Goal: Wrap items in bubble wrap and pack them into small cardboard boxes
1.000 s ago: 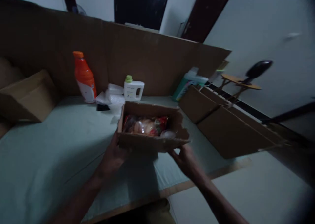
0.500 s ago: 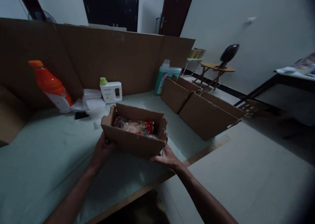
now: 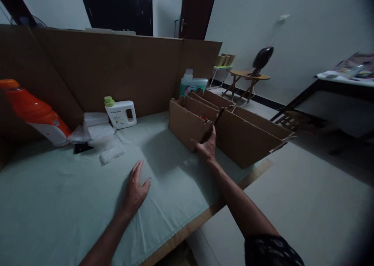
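A small open cardboard box (image 3: 187, 121) stands at the right of the table, beside a longer cardboard box (image 3: 248, 141). Only a bit of red shows of what lies inside it. My right hand (image 3: 207, 145) grips the small box's near right corner, thumb on its front wall and fingers at the end. Apart from the box, my left hand (image 3: 136, 190) is over the cloth, its thumb spread from the fingers and nothing in it. Nearest to that hand lies a clear plastic packet (image 3: 112, 153).
Along the cardboard screen (image 3: 117, 71) stand a white bottle with a green cap (image 3: 121, 114), a leaning orange bottle (image 3: 35, 110) and a teal liquid jug (image 3: 187, 84). White wrapped packs (image 3: 99, 130) and a black object (image 3: 82, 148) lie between them. The table's front edge (image 3: 204, 215) runs diagonally.
The small box has moved from the table's middle to the right, against the longer box. My left hand has let go of it, while my right hand still holds it. The view has shifted right.
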